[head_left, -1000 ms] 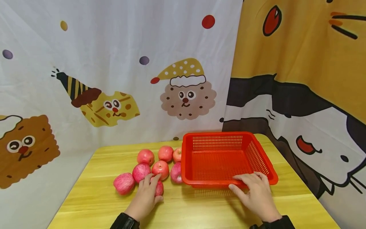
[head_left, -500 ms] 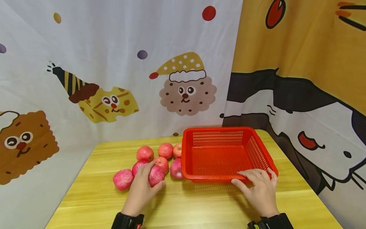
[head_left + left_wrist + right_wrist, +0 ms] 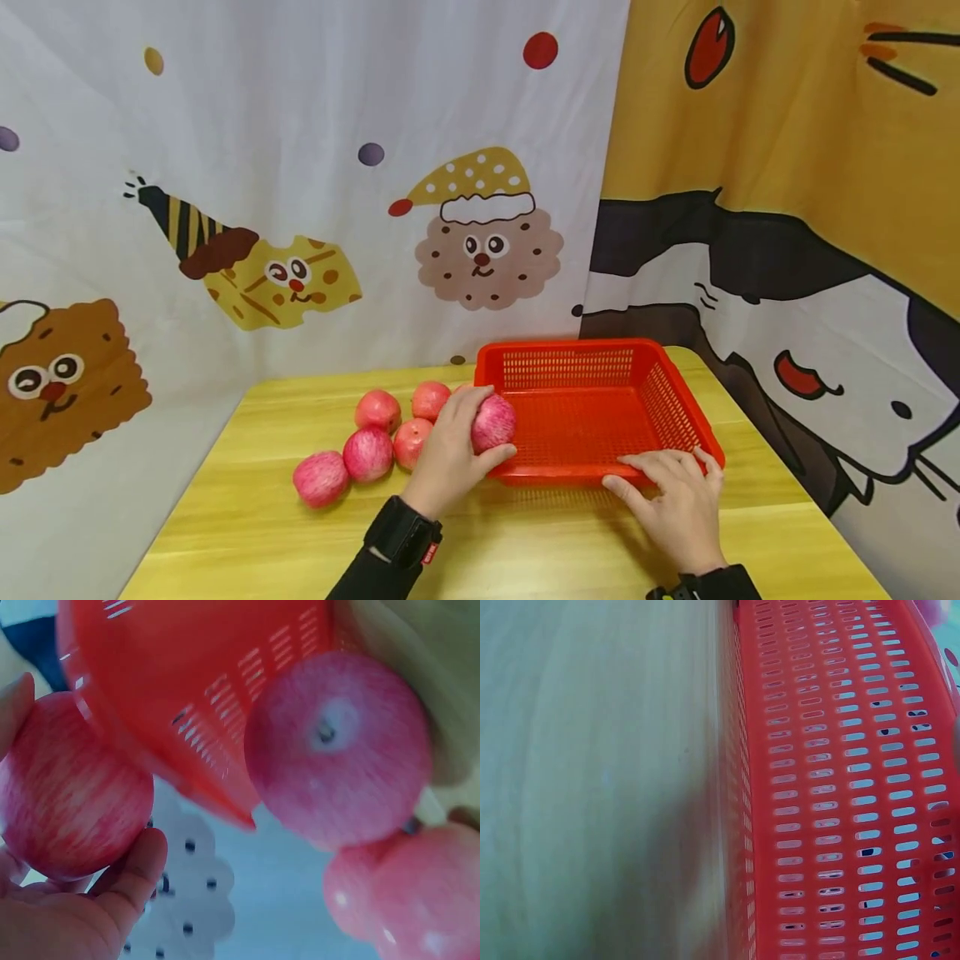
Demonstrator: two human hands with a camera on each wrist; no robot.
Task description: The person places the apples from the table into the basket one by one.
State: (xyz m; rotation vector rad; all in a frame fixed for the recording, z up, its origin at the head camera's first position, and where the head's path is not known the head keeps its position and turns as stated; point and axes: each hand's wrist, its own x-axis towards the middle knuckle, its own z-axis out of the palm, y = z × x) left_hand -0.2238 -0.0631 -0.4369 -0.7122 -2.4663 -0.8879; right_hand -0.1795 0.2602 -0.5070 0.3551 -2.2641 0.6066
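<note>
A pinkish-red apple point(image 3: 494, 422) is gripped between the thumb and fingers of my left hand point(image 3: 450, 454), over the left edge of the red plastic basket point(image 3: 577, 477). The left wrist view shows this streaked apple point(image 3: 75, 787) close beside the basket wall point(image 3: 217, 697). My right hand point(image 3: 675, 504) rests at the basket's near rim, thumb outside and fingers over the edge. In the right wrist view the slotted side of the basket point(image 3: 832, 787) fills the right half, and the hand is mostly out of sight.
Several apples lie left of the basket on the wooden table point(image 3: 247, 517), among them a leftmost apple point(image 3: 321, 479) and a striped one point(image 3: 368, 454). Those nearest the basket are partly hidden behind my left hand. A printed curtain point(image 3: 300, 167) hangs behind the table.
My left hand has lifted the apple from the group and carried it right, to the basket's left edge. The right hand has stayed at the near rim.
</note>
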